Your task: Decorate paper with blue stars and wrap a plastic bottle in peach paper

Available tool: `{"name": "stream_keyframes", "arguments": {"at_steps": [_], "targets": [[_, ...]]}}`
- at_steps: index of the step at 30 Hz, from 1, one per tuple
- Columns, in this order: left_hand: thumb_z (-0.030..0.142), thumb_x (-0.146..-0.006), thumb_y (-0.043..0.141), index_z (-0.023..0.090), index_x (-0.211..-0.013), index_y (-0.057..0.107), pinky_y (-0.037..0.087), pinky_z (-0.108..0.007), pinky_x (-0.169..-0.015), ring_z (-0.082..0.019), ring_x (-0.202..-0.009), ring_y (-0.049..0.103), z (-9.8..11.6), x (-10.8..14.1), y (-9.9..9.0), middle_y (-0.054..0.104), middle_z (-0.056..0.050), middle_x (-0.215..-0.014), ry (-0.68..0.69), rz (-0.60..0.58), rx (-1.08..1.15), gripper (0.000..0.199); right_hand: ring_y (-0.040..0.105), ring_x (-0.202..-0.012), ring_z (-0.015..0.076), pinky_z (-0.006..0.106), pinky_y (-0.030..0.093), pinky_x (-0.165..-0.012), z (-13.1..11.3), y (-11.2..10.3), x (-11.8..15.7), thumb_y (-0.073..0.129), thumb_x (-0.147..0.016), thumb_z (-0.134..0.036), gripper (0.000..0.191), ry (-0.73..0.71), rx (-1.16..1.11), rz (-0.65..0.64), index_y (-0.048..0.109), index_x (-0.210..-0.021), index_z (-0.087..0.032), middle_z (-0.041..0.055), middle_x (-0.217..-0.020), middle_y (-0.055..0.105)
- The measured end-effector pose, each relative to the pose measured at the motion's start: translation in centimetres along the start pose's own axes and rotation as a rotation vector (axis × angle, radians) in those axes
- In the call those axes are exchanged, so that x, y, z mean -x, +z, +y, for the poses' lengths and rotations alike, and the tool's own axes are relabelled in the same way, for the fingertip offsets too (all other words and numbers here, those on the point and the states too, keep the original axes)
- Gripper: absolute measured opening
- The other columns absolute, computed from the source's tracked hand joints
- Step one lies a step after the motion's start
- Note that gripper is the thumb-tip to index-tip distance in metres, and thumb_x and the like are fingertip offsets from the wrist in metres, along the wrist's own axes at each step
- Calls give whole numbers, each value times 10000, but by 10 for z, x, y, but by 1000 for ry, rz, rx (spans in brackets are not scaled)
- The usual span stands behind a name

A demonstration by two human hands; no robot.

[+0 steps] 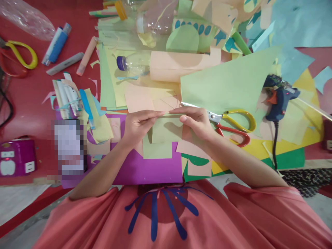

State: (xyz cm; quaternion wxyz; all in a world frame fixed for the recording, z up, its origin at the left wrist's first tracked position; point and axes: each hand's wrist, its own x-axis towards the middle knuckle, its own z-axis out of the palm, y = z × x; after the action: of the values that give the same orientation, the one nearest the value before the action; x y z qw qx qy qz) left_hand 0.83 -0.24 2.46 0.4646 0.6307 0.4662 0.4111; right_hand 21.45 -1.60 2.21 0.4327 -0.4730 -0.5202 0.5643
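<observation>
A pale green piece of paper (pixel 167 128) hangs between my two hands, its upper edge folded or seen edge-on. My left hand (pixel 141 125) pinches the edge's left end between thumb and fingers. At the right end, my right hand (pixel 194 120) holds the same edge, index finger along the top and thumb below. Scissors with yellow and red handles (pixel 214 117) lie just right of my right hand, blades partly behind it. Another light green piece (pixel 158 152) lies beneath on a purple sheet (pixel 155 171).
Beyond my hands lies a bottle wrapped in pink paper (pixel 178 65). A glue gun (pixel 278 100) with its cable stands at the right. Markers (pixel 68 98), a phone (pixel 70 147) and a purple device (pixel 17 157) are on the left. Paper scraps surround them.
</observation>
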Motion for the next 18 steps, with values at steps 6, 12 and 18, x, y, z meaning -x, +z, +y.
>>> {"name": "stream_keyframes", "arguments": {"at_steps": [6,12,18], "targets": [[210,-845,602,299,-918,805,609,-280,-891,-166,-937,760,-3,2,-2,803,9,-968,45,-41,-70,233,717,-890,187,357,557,-851,1,2,-2,762,-769,-483,243,3,25,35,805,-857,-260,33,-943,792],[343,-793,700,231,-1106,754,619,-242,-764,-202,-984,748,4,1,-2,773,-58,-1121,-92,-164,54,337,715,-895,188,342,569,-819,1,3,-2,758,-779,-405,204,-7,74,10,792,-878,-230,50,-941,788],[536,-784,731,225,-927,795,611,-226,-774,-201,-946,752,7,-1,2,799,-56,-987,-125,-152,-28,349,708,-855,187,335,565,-767,5,2,-1,755,-782,-366,181,-70,142,10,779,-887,-221,60,-930,777]]}}
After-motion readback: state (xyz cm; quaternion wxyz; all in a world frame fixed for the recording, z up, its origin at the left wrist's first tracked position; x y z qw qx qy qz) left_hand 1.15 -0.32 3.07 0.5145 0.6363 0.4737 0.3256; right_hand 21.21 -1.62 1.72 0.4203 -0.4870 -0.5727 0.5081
